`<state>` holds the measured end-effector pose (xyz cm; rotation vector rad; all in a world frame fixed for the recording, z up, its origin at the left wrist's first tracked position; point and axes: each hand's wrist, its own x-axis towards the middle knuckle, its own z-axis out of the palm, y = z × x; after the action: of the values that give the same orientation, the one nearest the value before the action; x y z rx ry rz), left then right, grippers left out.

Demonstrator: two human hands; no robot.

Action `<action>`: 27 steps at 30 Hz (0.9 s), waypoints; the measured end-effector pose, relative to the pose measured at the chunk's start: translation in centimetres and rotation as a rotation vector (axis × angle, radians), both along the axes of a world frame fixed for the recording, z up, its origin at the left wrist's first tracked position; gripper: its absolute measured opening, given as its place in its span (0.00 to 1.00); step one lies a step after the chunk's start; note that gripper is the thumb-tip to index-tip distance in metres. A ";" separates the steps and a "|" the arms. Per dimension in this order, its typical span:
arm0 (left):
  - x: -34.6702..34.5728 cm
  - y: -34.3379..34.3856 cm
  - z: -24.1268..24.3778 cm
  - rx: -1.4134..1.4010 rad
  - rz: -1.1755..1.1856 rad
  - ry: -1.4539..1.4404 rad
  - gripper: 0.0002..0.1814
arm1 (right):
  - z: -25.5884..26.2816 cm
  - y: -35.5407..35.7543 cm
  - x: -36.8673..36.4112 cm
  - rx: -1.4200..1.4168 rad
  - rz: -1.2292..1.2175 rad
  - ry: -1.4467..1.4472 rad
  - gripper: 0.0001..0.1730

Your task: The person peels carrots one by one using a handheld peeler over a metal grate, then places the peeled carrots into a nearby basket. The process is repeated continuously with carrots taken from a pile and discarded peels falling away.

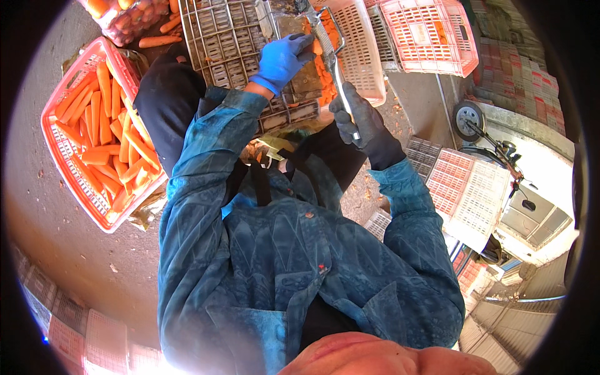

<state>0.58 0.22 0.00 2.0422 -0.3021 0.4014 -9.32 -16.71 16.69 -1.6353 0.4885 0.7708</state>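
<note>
My right hand (361, 123), in a dark glove, is closed around the metal handle of a long ridged cutting blade (324, 41), which reaches up to the top edge of the view. A metal loop (343, 41) stands out from the blade's right side. Left of the blade, my left hand (280, 62) wears a blue glove. Its fingertips hold an orange piece of carrot (317, 47) against the blade, mostly hidden by the fingers. Under that hand is a worn board (303, 86) on an upturned grey plastic crate (225, 44). Cut carrot pieces (326, 84) lie right of the board.
A pink crate (105, 228) of peeled carrots stands left of my leg. Beyond it lies a clear bag (126, 21) of carrots, with loose carrots (159, 41) beside it. A pale crate (363, 51) and a pink crate (426, 40) stand right of the blade. Farther right is a wheeled vehicle (468, 121).
</note>
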 end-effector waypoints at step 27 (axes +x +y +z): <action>-0.3 -0.4 1.1 -0.099 0.020 0.086 0.17 | 0.2 -0.7 1.2 0.098 -0.103 0.144 0.30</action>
<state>0.26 -0.15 1.11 1.9609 -0.2054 0.3328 -8.09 -17.45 16.93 -1.4590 0.6226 0.8264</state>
